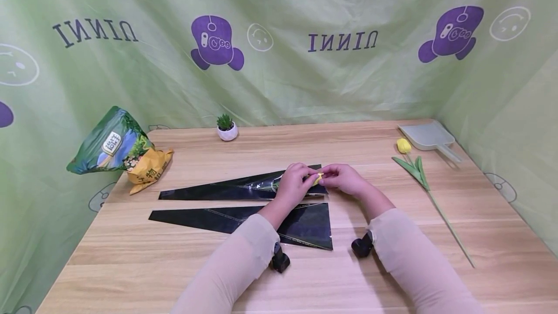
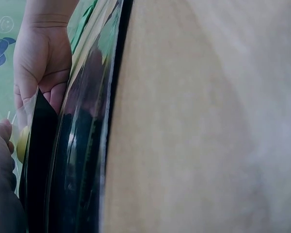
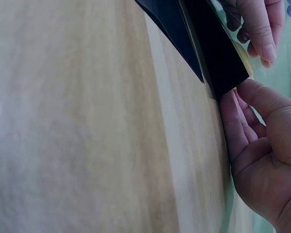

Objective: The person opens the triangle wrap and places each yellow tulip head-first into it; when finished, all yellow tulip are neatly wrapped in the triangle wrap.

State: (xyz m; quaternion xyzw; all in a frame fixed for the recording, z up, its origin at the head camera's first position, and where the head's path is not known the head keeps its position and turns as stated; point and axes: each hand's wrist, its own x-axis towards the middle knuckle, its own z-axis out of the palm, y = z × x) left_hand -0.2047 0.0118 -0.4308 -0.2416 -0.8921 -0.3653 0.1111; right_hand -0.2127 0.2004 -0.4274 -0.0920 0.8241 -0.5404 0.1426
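A black flower sleeve (image 1: 261, 189) with a clear front lies on the table, a yellow tulip (image 1: 317, 179) inside it. My left hand (image 1: 293, 185) lies over the wide end, its thumb and fingers pinching the clear film by the bloom. From the other side my right hand (image 1: 346, 179) pinches the sleeve's open edge; the right wrist view shows its thumb and fingers (image 3: 235, 119) at the black corner. Most of the tulip's stem is hidden by the sleeve and left hand. Nearer to me lies a second black sleeve (image 1: 305, 224), flat, partly under my left forearm.
Another yellow tulip (image 1: 404, 146) with a long green stem lies at the right, next to a pale dustpan (image 1: 427, 135). A small potted succulent (image 1: 227, 130) stands at the back. The green and yellow bag (image 1: 126, 147) is at the left edge; a green curtain (image 1: 279, 81) surrounds the table.
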